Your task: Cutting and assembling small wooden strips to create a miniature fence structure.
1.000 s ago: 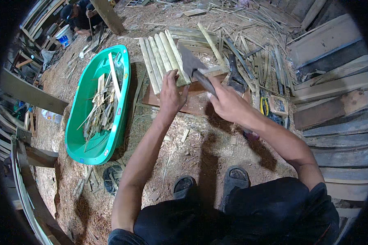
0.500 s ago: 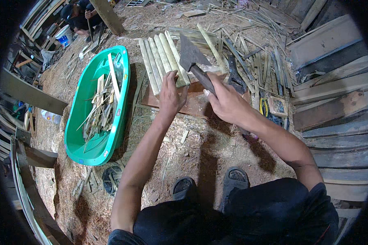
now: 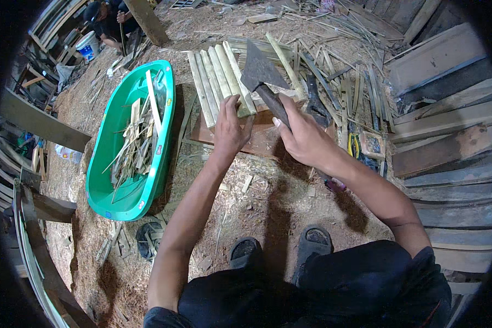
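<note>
A row of several pale wooden strips [image 3: 220, 76] lies side by side over a reddish-brown board [image 3: 265, 136]. My left hand [image 3: 232, 128] rests at their near ends, fingers loosely bent and thumb spread away, touching the strips without a visible grip. In my right hand [image 3: 300, 134] is a chopping knife [image 3: 261, 71] with a broad, dark triangular blade; my fingers wrap its dark handle. The blade is raised beside the right-hand strip, its edge slanting across the view. Part of the handle is hidden by my hand.
A green plastic tub [image 3: 167, 131] with wood offcuts stands left. Long thin strips [image 3: 355, 98] litter the floor beyond and right. Stacked planks [image 3: 448, 117] line the right side. A wooden post [image 3: 147, 22] rises near a crouching person [image 3: 112, 24] at far left.
Both hands and the knife keep nearly the same place; the view shifts slightly. The person at far left leans lower, with an arm reaching toward the floor.
</note>
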{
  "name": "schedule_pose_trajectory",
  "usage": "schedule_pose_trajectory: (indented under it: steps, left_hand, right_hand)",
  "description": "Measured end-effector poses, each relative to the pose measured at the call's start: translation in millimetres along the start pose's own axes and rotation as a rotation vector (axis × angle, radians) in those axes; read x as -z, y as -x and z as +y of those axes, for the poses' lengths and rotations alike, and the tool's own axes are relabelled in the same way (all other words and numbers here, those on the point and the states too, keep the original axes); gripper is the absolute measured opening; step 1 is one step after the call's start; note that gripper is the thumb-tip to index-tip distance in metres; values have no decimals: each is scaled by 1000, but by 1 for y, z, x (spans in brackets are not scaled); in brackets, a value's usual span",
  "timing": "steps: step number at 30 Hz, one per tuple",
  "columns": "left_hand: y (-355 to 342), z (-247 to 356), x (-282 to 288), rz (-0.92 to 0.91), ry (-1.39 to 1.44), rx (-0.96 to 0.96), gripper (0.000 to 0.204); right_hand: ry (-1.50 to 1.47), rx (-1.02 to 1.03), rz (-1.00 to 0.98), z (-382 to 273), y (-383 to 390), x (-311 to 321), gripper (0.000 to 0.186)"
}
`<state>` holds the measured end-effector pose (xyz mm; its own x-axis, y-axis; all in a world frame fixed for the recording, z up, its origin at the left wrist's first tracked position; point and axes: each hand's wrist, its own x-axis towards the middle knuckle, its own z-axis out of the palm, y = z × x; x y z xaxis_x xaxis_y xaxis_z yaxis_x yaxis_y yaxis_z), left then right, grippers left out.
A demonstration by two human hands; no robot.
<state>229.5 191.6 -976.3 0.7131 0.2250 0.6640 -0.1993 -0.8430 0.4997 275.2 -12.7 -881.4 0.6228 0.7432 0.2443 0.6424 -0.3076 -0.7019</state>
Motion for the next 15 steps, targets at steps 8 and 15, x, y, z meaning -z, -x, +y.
schedule_pose_trajectory:
  steps: [8,15]
  left_hand:
    - [0,2,-2,-6,4,-3,65]
    - [-2,-1,-3,-1,0,12,64]
  right_hand:
    - [3,-263,-225,0,0,10,48]
    - [70,-85,-73,10,7,-6,49]
